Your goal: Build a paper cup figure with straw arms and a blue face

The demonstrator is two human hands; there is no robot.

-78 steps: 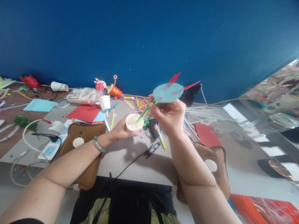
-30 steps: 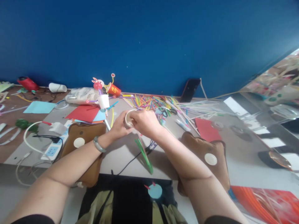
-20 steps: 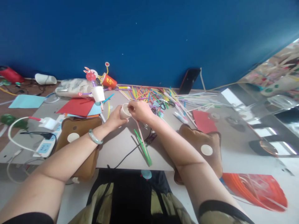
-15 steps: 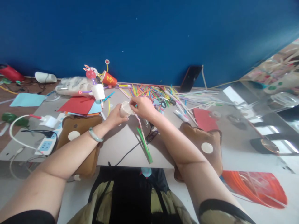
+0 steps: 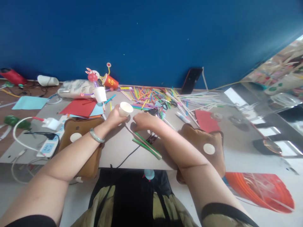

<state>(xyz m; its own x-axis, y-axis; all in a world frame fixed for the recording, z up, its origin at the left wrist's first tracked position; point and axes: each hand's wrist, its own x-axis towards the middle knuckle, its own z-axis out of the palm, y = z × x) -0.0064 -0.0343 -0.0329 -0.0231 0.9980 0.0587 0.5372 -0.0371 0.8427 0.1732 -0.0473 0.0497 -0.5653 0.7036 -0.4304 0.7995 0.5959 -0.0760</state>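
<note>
A white paper cup (image 5: 126,108) is gripped in my left hand (image 5: 115,119), its open mouth tilted up towards me. Just right of the cup, my right hand (image 5: 144,121) hangs low over the table with its fingers curled together; what they hold, if anything, is hidden. A thin pale pink straw (image 5: 129,130) runs from below the cup past my right fingertips. Green straws (image 5: 147,147) lie slantwise on the table below my right hand, alongside the far end of the pink one.
Many coloured straws (image 5: 142,96) and scissors (image 5: 174,103) lie beyond my hands. A cup figure (image 5: 100,94) stands back left beside red paper (image 5: 79,107). Brown cushions (image 5: 81,146) flank the work spot. A phone (image 5: 191,80) leans on the blue wall; a power strip (image 5: 48,146) lies left.
My right hand has come down from the cup's mouth towards me. The cup has shifted slightly left and up. The green straws' near end has swung right.
</note>
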